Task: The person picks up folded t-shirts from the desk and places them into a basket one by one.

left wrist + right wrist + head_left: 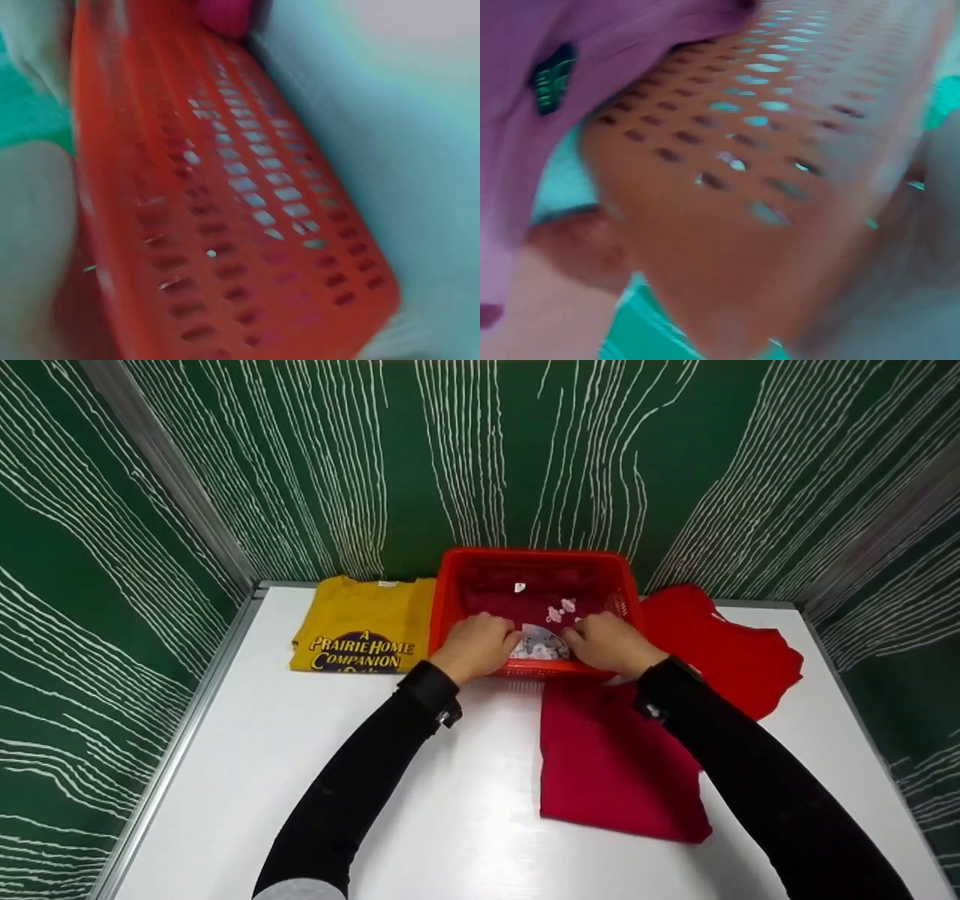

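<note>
A red perforated basket (450,585) stands at the back middle of the white table (450,810). Inside lies a dark red garment (540,589) with a white and pink print. Both hands reach over the basket's near rim. My left hand (491,636) and my right hand (592,636) have their fingers curled down on the garment, on either side of a pale printed patch (541,645). The fingertips are hidden in the cloth. Both wrist views are blurred and show the basket wall (240,210) (780,150) up close.
A folded yellow T-shirt (364,622) with purple lettering lies left of the basket. A bright red garment (720,652) is spread on the right. A folded crimson garment (615,757) lies in front of the basket. Green patterned walls enclose the table.
</note>
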The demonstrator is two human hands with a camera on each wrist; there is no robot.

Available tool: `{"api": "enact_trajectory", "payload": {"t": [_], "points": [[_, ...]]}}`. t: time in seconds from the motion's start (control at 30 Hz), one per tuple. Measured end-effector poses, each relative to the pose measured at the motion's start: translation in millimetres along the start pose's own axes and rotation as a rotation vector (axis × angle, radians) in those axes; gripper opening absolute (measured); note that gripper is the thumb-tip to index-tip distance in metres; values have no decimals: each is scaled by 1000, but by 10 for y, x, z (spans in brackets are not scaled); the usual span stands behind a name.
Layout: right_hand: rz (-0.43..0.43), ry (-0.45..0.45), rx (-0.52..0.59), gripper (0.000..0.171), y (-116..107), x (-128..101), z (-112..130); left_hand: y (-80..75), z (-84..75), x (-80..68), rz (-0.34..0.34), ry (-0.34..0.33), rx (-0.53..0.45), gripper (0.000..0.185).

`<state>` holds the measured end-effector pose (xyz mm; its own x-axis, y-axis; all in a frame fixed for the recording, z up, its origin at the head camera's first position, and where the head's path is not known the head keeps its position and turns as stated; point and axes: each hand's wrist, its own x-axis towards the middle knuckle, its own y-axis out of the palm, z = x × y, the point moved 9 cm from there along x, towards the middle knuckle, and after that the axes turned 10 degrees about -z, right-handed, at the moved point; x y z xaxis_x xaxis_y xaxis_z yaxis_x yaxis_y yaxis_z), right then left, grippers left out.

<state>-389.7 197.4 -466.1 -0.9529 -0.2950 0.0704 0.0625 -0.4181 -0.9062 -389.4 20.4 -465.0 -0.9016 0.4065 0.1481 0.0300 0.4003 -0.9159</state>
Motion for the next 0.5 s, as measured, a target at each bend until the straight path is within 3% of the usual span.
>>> {"api": "enact_trajectory", "payload": {"t": [0.1, 0.2, 0.33, 0.5], "points": [[-173, -106, 53, 33, -268, -153, 183, -131, -313, -108, -137, 120, -38, 27], [-229, -161, 81, 33, -426, -383, 302, -183, -667, -296, -183, 254, -54, 22], [-149, -136, 55, 28, -380, -657, 254, -104, -1009, -545, -143, 368, -38, 22], [-50, -57, 12, 16, -247, -977, -102, 231, -1192, -740, -26, 403, 81, 22]]}}
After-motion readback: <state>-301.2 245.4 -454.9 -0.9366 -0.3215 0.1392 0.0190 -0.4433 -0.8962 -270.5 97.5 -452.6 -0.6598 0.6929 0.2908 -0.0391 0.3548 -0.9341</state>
